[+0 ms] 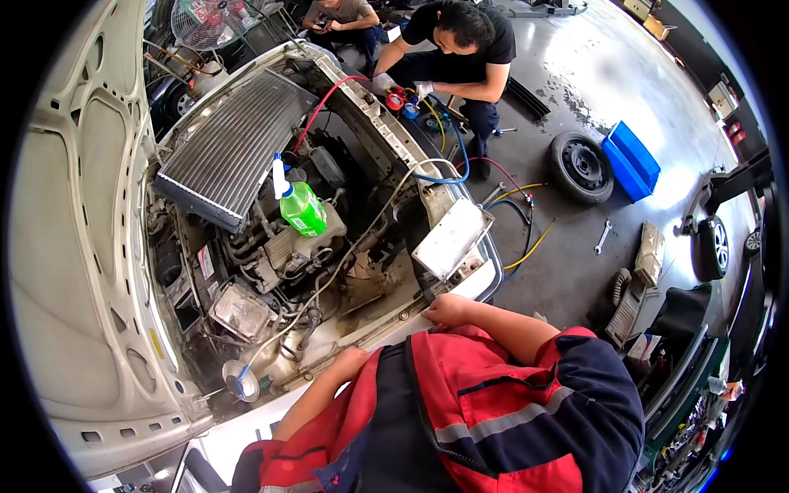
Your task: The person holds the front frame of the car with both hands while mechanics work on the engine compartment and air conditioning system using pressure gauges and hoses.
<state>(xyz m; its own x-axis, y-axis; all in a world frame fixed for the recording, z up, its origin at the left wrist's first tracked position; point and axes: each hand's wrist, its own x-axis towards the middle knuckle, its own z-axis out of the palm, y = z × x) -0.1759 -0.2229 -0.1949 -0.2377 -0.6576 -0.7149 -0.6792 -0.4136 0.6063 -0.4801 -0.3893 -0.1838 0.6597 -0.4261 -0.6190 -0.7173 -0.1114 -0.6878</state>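
Note:
My left hand (350, 362) is at the car's fender edge, its fingers mostly hidden from view. Further along that edge, my right hand (448, 311) rests with curled fingers near the front corner; whatever they may hold is hidden. Before both hands lies the open engine bay. A bottle of green liquid (302, 210) with a white and blue nozzle stands among the engine parts. Near my left hand is a funnel (241, 380), and a pale hose (355, 246) crosses the bay. A dirty white rectangular part (452, 238) lies close to my right hand.
The raised hood (78, 246) fills the left side. A finned radiator (240, 144) lies across the bay. Beyond the front, a crouching co-worker (464, 62) in gloves handles gauges (401, 104) with coloured hoses. A wheel (581, 168), blue crate (631, 162) and wrench (603, 237) lie on the floor.

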